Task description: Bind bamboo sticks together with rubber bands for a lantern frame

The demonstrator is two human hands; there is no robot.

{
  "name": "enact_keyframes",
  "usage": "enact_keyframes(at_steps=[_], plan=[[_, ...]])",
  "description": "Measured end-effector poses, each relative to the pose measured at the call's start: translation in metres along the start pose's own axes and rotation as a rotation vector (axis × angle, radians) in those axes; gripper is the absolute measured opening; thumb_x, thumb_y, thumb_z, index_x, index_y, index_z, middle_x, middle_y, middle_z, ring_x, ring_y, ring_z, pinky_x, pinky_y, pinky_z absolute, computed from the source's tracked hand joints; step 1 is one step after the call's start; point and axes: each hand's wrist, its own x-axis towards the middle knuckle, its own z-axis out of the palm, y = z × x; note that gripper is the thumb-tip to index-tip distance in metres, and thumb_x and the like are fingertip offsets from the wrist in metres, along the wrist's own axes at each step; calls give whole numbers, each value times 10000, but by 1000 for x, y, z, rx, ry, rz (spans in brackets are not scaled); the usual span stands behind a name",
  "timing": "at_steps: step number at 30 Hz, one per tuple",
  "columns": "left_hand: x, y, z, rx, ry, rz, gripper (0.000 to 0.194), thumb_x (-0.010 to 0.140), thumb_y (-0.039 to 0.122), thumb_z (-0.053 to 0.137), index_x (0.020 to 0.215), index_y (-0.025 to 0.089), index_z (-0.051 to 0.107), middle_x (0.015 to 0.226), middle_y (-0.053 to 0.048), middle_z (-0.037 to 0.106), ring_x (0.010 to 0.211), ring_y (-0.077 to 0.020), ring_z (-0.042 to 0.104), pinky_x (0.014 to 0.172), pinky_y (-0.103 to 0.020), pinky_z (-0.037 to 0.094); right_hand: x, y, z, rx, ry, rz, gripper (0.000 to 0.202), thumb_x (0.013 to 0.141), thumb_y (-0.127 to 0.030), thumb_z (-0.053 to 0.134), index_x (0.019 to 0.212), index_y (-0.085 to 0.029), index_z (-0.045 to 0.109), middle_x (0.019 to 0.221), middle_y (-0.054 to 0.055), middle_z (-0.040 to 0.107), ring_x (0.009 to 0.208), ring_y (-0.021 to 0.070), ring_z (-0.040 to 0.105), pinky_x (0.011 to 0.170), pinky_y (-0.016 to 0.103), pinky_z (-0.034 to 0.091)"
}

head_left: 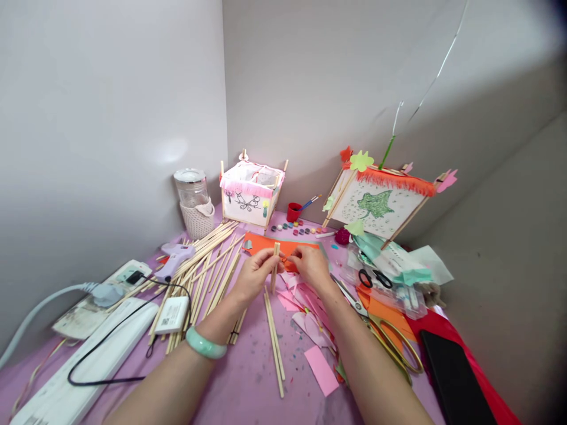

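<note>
My left hand (pixel 258 270), with a pale green bangle (pixel 206 343) at the wrist, pinches a short bundle of wooden sticks (pixel 275 265) upright. Close on its right, my right hand (pixel 311 267) has thumb and fingers pressed together. A thin dark loop (pixel 284 260) shows between the two hands; whether the right fingers grip it is too small to tell. Below the hands, a pair of loose wooden sticks (pixel 274 342) lies on the purple tabletop (pixel 239 383). Orange paper (pixel 261 242) lies behind them, and pink paper pieces (pixel 322 372) lie beside my right forearm.
On the left are many wooden sticks (pixel 212 254), a lilac glue gun (pixel 175 260) and a power strip (pixel 88 366) with cords. Two decorated paper lanterns (pixel 247 200) stand at the back. Gold-handled scissors (pixel 394 336), black-handled scissors (pixel 374 278) and a phone (pixel 456 378) lie right.
</note>
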Motion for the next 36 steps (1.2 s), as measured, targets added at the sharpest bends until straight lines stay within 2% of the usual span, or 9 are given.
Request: enact_keyframes(at_steps=[10, 15, 17, 19, 21, 24, 26, 30, 36], plan=[[1, -7, 7, -162, 23, -21, 288, 829, 415, 539, 954, 155, 535, 710, -9, 591, 613, -113, 550, 641, -253, 441, -1, -4, -7, -58, -77, -31, 161, 756, -233, 559, 769, -223, 719, 800, 26, 711, 758, 160, 623, 595, 229, 360], [3, -12, 9, -198, 64, 10, 273, 827, 432, 525, 902, 171, 496, 610, 37, 492, 535, -86, 458, 571, -228, 383, -1, -3, -8, -220, -103, -33, 123, 731, -223, 591, 753, -189, 708, 829, 79, 709, 799, 198, 628, 619, 249, 378], [3, -9, 10, -236, 74, 10, 272, 827, 441, 520, 895, 180, 480, 599, 46, 462, 519, -79, 424, 543, -220, 358, 0, -3, -12, -196, -62, -26, 132, 746, -224, 580, 768, -190, 706, 837, 88, 708, 803, 203, 628, 639, 259, 390], [1, -3, 10, -279, 93, -4, 269, 831, 449, 510, 881, 189, 465, 590, 56, 428, 492, -69, 378, 499, -207, 316, -2, -4, -19, -43, 10, -16, 135, 761, -238, 568, 769, -194, 696, 822, 72, 703, 778, 193, 625, 649, 262, 402], [-1, 5, 10, -266, 121, -28, 266, 826, 448, 524, 844, 192, 454, 565, 73, 376, 455, -58, 312, 449, -199, 253, -7, -8, -28, 235, 12, -31, 129, 764, -263, 570, 748, -184, 670, 741, 42, 679, 692, 167, 611, 617, 252, 413], [-5, 18, 11, -117, 159, -72, 270, 775, 410, 613, 850, 182, 489, 532, 91, 316, 427, -48, 253, 419, -203, 193, -24, -18, -41, 731, -109, -48, 179, 760, -341, 592, 753, -165, 624, 621, -7, 599, 521, 115, 536, 512, 226, 404], [-8, 24, 12, -31, 145, -98, 294, 750, 391, 645, 909, 166, 541, 522, 93, 328, 424, -47, 262, 423, -208, 195, -37, -25, -46, 931, -169, -62, 227, 746, -386, 618, 763, -160, 613, 617, -18, 578, 493, 96, 504, 480, 216, 393], [-11, 30, 15, -5, 87, -158, 287, 731, 394, 655, 852, 140, 599, 501, 74, 392, 431, -57, 294, 449, -224, 235, -54, -35, -50, 1029, -145, -36, 217, 723, -370, 654, 731, -158, 607, 583, -32, 547, 483, 87, 494, 470, 210, 391], [-12, 30, 13, -25, 113, -163, 272, 719, 390, 664, 747, 134, 574, 475, 81, 367, 429, -49, 274, 451, -214, 227, -57, -37, -51, 1102, -189, 6, 223, 693, -356, 700, 707, -153, 608, 540, -35, 534, 466, 81, 476, 437, 195, 341]])
